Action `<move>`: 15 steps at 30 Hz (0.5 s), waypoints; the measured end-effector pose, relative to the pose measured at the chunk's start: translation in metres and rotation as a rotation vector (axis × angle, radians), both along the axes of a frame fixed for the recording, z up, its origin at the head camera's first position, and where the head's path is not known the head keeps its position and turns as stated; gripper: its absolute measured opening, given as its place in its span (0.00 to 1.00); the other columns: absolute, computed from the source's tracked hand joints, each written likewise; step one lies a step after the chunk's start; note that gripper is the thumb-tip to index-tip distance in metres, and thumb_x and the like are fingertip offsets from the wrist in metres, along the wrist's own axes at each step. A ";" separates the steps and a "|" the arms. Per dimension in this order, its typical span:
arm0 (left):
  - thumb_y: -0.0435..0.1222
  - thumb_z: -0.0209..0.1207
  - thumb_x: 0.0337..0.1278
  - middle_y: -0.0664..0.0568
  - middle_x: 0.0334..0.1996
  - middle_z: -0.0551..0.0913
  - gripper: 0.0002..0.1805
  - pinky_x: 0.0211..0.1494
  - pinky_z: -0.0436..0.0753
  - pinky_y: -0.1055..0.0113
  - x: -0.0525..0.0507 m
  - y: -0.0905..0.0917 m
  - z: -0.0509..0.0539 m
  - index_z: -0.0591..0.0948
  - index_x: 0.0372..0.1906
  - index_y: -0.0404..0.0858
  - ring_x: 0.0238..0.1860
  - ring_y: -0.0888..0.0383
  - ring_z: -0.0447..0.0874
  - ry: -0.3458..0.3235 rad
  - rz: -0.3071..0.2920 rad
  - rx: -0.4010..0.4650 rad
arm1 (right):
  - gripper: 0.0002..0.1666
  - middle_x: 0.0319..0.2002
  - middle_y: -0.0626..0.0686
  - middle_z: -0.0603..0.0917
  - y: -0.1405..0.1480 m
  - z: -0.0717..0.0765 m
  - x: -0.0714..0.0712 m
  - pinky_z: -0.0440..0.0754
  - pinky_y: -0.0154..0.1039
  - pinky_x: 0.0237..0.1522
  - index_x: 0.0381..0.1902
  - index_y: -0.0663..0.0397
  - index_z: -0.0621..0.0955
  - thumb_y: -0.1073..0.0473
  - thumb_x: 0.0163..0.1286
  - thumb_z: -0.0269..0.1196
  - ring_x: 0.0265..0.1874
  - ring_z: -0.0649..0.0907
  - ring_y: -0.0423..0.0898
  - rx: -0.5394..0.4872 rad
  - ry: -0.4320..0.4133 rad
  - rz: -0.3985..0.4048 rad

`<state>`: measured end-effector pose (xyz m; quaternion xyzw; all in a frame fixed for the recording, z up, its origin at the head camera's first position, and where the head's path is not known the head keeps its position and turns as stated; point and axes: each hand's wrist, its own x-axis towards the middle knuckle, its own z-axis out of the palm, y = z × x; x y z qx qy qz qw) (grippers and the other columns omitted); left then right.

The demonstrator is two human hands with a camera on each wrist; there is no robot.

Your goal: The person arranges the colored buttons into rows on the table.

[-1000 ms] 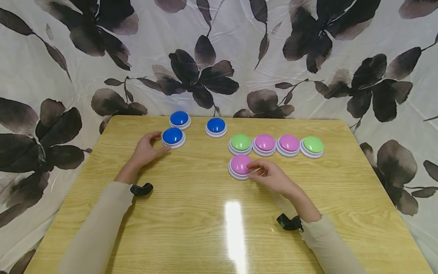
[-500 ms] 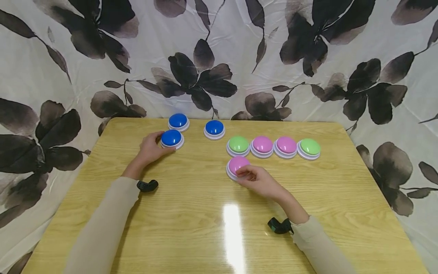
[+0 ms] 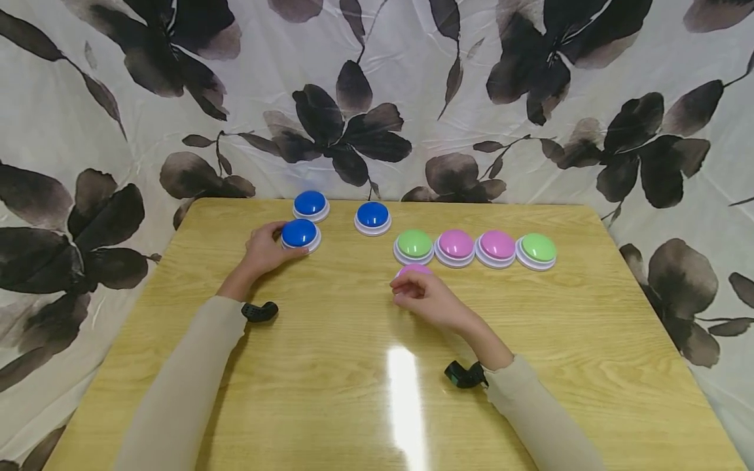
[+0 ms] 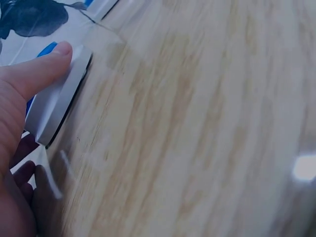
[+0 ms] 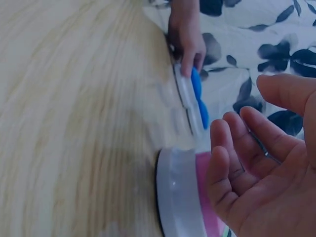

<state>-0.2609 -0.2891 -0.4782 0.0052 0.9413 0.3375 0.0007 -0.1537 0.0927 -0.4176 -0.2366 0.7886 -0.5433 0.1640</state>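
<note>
While the left hand [image 3: 265,252] grips the near blue button [image 3: 298,233] on the table's [image 3: 330,327] left, the right hand [image 3: 434,301], loosely curled and empty, hangs by the pink button [image 3: 413,269] in front of a green button [image 3: 415,243]

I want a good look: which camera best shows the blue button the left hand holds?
The head view: the blue button shows its whole dome, the left hand hiding only part of its base. The left wrist view shows mostly base and slivers of blue; the right wrist view shows it edge-on, partly covered.
</note>
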 end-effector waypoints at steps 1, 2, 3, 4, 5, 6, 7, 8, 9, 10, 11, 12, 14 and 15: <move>0.63 0.69 0.40 0.34 0.66 0.66 0.56 0.62 0.51 0.36 0.000 0.001 0.001 0.65 0.69 0.32 0.66 0.35 0.56 0.004 0.003 0.005 | 0.16 0.46 0.62 0.81 -0.002 0.006 0.001 0.79 0.44 0.47 0.52 0.71 0.78 0.68 0.68 0.61 0.44 0.80 0.55 0.001 -0.003 0.003; 0.62 0.70 0.41 0.34 0.66 0.66 0.55 0.63 0.51 0.36 0.001 0.001 0.002 0.65 0.69 0.32 0.66 0.35 0.56 0.007 0.002 0.013 | 0.16 0.46 0.62 0.81 -0.004 0.012 0.003 0.79 0.41 0.46 0.52 0.71 0.78 0.68 0.68 0.61 0.44 0.80 0.56 -0.001 -0.008 0.006; 0.61 0.70 0.41 0.34 0.66 0.66 0.55 0.64 0.50 0.36 0.001 0.002 0.002 0.66 0.69 0.32 0.67 0.36 0.56 0.010 0.001 0.020 | 0.16 0.46 0.63 0.81 -0.006 0.017 0.004 0.79 0.41 0.45 0.52 0.72 0.78 0.69 0.68 0.61 0.44 0.80 0.57 -0.009 -0.014 0.009; 0.61 0.71 0.41 0.34 0.66 0.67 0.54 0.65 0.49 0.36 0.001 0.002 0.002 0.66 0.69 0.32 0.67 0.36 0.56 0.014 -0.004 0.028 | 0.16 0.47 0.63 0.81 -0.007 0.017 0.004 0.79 0.39 0.44 0.52 0.72 0.78 0.69 0.68 0.61 0.44 0.80 0.57 -0.009 -0.017 0.008; 0.60 0.71 0.41 0.34 0.65 0.67 0.54 0.65 0.48 0.35 0.002 0.002 0.002 0.66 0.68 0.31 0.67 0.36 0.56 0.018 -0.010 0.039 | 0.16 0.47 0.64 0.81 -0.008 0.014 0.002 0.79 0.37 0.43 0.52 0.72 0.78 0.69 0.68 0.61 0.44 0.80 0.58 -0.010 -0.020 0.009; 0.59 0.72 0.41 0.34 0.65 0.67 0.53 0.66 0.47 0.35 0.003 0.002 0.001 0.66 0.68 0.31 0.68 0.36 0.56 0.018 -0.014 0.052 | 0.17 0.48 0.65 0.81 -0.010 0.010 0.000 0.79 0.37 0.43 0.53 0.72 0.77 0.69 0.68 0.61 0.44 0.80 0.58 -0.010 -0.030 0.008; 0.58 0.72 0.41 0.35 0.65 0.67 0.53 0.67 0.47 0.36 0.004 0.002 0.001 0.66 0.68 0.31 0.68 0.36 0.57 0.015 -0.017 0.064 | 0.17 0.48 0.65 0.81 -0.011 0.005 -0.002 0.79 0.36 0.42 0.53 0.71 0.77 0.68 0.69 0.61 0.44 0.80 0.57 -0.010 -0.034 0.010; 0.58 0.72 0.41 0.35 0.66 0.67 0.54 0.68 0.49 0.36 0.005 0.001 0.000 0.66 0.68 0.31 0.68 0.37 0.57 0.014 -0.021 0.076 | 0.18 0.49 0.66 0.80 -0.012 -0.001 -0.005 0.79 0.36 0.42 0.54 0.71 0.77 0.67 0.69 0.61 0.44 0.80 0.57 -0.008 -0.033 0.011; 0.59 0.72 0.40 0.35 0.66 0.67 0.54 0.68 0.50 0.37 0.006 0.001 -0.001 0.66 0.68 0.31 0.68 0.37 0.57 0.011 -0.022 0.083 | 0.19 0.49 0.65 0.81 -0.014 -0.005 -0.007 0.79 0.36 0.43 0.55 0.71 0.77 0.66 0.69 0.62 0.44 0.80 0.56 -0.007 -0.036 0.011; 0.59 0.73 0.39 0.35 0.66 0.67 0.55 0.68 0.51 0.38 0.007 0.000 -0.002 0.66 0.68 0.31 0.68 0.38 0.57 0.010 -0.023 0.091 | 0.19 0.50 0.65 0.81 -0.016 -0.010 -0.010 0.79 0.36 0.43 0.55 0.70 0.77 0.65 0.69 0.62 0.44 0.81 0.55 -0.004 -0.038 0.012; 0.59 0.73 0.39 0.36 0.66 0.67 0.55 0.69 0.53 0.39 0.009 -0.001 -0.002 0.66 0.68 0.31 0.69 0.38 0.57 0.010 -0.024 0.099 | 0.20 0.50 0.65 0.80 -0.018 -0.015 -0.013 0.79 0.37 0.43 0.56 0.69 0.77 0.64 0.69 0.62 0.44 0.81 0.54 -0.001 -0.044 0.014; 0.60 0.73 0.38 0.35 0.66 0.67 0.56 0.69 0.55 0.39 0.011 -0.001 -0.003 0.66 0.68 0.31 0.69 0.38 0.57 0.010 -0.027 0.103 | 0.20 0.51 0.65 0.80 -0.020 -0.017 -0.014 0.79 0.38 0.44 0.56 0.68 0.77 0.63 0.69 0.63 0.45 0.81 0.53 0.000 -0.047 0.017; 0.60 0.73 0.36 0.36 0.66 0.67 0.56 0.69 0.57 0.41 0.015 -0.003 -0.003 0.66 0.68 0.31 0.69 0.39 0.57 0.014 -0.029 0.109 | 0.21 0.51 0.63 0.81 -0.024 -0.019 -0.017 0.80 0.39 0.44 0.56 0.67 0.77 0.62 0.69 0.63 0.45 0.81 0.52 0.000 -0.053 0.021; 0.60 0.73 0.36 0.36 0.66 0.67 0.56 0.69 0.57 0.41 0.017 -0.003 -0.003 0.66 0.68 0.31 0.69 0.39 0.57 0.016 -0.031 0.113 | 0.21 0.51 0.63 0.81 -0.026 -0.020 -0.018 0.80 0.40 0.45 0.56 0.67 0.77 0.62 0.69 0.63 0.45 0.81 0.52 0.001 -0.057 0.022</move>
